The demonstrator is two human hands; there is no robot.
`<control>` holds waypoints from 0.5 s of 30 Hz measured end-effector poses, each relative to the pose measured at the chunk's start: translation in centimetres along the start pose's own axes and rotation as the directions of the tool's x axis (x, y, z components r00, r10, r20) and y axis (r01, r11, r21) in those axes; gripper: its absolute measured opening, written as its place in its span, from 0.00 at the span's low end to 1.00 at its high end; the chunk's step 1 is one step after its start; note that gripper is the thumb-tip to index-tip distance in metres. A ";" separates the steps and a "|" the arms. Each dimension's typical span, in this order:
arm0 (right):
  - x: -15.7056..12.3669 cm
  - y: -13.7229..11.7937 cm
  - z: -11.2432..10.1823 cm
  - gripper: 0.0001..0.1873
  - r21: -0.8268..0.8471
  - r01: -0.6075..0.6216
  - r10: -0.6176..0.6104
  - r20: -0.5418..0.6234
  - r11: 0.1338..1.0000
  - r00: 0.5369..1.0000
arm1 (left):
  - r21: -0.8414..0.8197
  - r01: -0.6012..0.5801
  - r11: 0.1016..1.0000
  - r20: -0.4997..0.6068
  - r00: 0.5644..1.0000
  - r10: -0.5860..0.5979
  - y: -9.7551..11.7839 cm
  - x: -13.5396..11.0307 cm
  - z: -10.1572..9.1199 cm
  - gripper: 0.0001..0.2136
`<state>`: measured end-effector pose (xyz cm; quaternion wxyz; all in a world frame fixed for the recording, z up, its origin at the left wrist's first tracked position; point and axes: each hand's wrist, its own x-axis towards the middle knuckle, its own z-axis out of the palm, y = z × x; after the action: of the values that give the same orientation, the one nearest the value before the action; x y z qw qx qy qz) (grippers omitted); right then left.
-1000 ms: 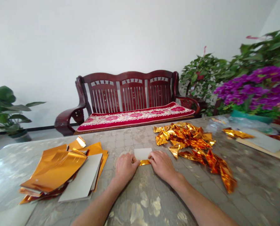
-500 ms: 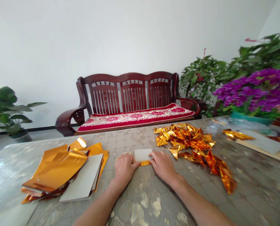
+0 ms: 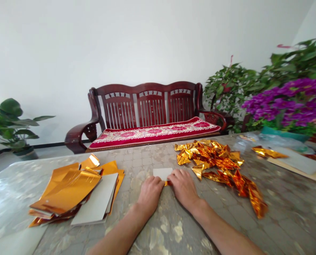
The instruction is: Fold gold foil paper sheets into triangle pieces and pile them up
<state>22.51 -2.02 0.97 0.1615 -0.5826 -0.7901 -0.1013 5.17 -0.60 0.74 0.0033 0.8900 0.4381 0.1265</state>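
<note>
On the table in front of me lies a small sheet of gold foil paper (image 3: 162, 172), its white back facing up and a narrow gold strip folded over along its near edge. My left hand (image 3: 152, 189) is closed on the near left part of the folded edge, fingers bunched. My right hand (image 3: 182, 186) grips the same edge from the right, its fingers curled over the paper. Between the two hands a short bit of gold shows. The hands nearly meet and hide most of the fold.
A stack of gold foil sheets (image 3: 67, 189) lies to the left, some white side up. Folded gold foil pieces (image 3: 213, 157) are heaped at the right. Farther right are clear plastic (image 3: 247, 141) and purple flowers (image 3: 288, 102). A wooden bench (image 3: 150, 106) stands beyond the table (image 3: 160, 226).
My left hand has slid right along the folded edge, closer to my right hand. Less of the gold strip shows between them. The view has shifted slightly.
</note>
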 end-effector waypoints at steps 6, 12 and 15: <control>-1.0 -1.6 -0.3 0.09 -0.024 0.128 -0.126 0.091 0.991 0.988 | 0.142 0.039 0.989 0.066 0.997 -0.049 1.6 -0.5 -0.5 0.08; -1.3 -2.4 -0.8 0.14 -0.068 0.049 -0.037 0.178 0.996 0.983 | 0.251 0.043 0.967 0.066 0.996 -0.061 2.4 -1.2 0.0 0.12; -1.4 -2.5 -0.9 0.16 -0.112 0.020 0.004 0.205 0.994 0.979 | 0.314 0.063 0.947 0.049 0.995 -0.082 2.5 -1.5 0.3 0.14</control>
<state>20.68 -4.36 1.35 0.0454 -0.5949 -0.7979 -0.0860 6.32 -3.28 0.40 -0.1196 0.8660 0.4847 0.0279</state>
